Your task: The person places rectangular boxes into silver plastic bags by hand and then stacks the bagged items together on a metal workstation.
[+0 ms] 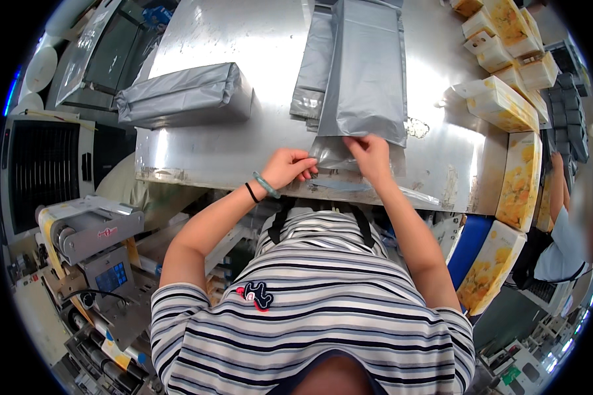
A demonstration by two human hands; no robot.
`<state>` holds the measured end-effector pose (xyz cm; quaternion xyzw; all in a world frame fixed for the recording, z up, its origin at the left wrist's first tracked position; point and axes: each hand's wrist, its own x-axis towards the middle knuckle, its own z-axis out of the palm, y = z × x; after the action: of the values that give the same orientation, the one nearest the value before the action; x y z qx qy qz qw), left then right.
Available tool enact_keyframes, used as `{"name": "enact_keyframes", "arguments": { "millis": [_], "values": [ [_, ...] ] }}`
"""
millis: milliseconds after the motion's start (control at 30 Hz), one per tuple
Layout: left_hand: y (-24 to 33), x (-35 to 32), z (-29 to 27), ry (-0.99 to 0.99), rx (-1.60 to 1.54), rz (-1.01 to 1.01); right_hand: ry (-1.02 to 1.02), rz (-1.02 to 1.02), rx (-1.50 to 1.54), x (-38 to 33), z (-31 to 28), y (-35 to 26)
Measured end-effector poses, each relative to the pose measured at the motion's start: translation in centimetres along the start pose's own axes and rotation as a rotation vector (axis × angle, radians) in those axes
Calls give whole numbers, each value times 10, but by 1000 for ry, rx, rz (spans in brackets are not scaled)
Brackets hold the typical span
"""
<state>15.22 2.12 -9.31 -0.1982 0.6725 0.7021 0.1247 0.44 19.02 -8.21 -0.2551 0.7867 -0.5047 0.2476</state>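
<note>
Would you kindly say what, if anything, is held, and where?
The right hand appears to pinch the middle silver bag at its near end; whether the left hand grips it is unclear.

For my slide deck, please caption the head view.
Left hand and right hand at the near end of a grey bag on a metal table, grey package at left.

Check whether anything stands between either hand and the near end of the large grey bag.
Nothing visible does: the right hand is at the near end of the large grey bag, and the left hand is at the clear plastic. The boxy grey package lies off left.
</note>
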Motion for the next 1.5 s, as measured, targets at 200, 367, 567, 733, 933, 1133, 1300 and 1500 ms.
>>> {"name": "enact_keyframes", "arguments": {
  "millis": [200,367,567,733,933,1133,1300,1500],
  "values": [
    [-1,14,-13,-84,205,193,3,-312,19,-17,36,-10],
    [9,-6,-38,-212,377,126,13,9,379,-105,-45,-9],
    [57,-12,-46,353,1051,725,-739,324,-930,-182,-132,68],
    [76,22,-25,178,1658,1351,110,-821,-1232,-50,-130,-22],
    [50,26,-39,142,1124,1210,-399,-492,-346,-16,-131,-1],
    [27,42,14,384,-223,-11,118,282,126,-7,-63,51],
    [8,61,12,614,569,355,24,199,-705,-4,-55,8],
    [33,99,-11,609,38,407,347,130,425,15,-51,30]
  ]
}}
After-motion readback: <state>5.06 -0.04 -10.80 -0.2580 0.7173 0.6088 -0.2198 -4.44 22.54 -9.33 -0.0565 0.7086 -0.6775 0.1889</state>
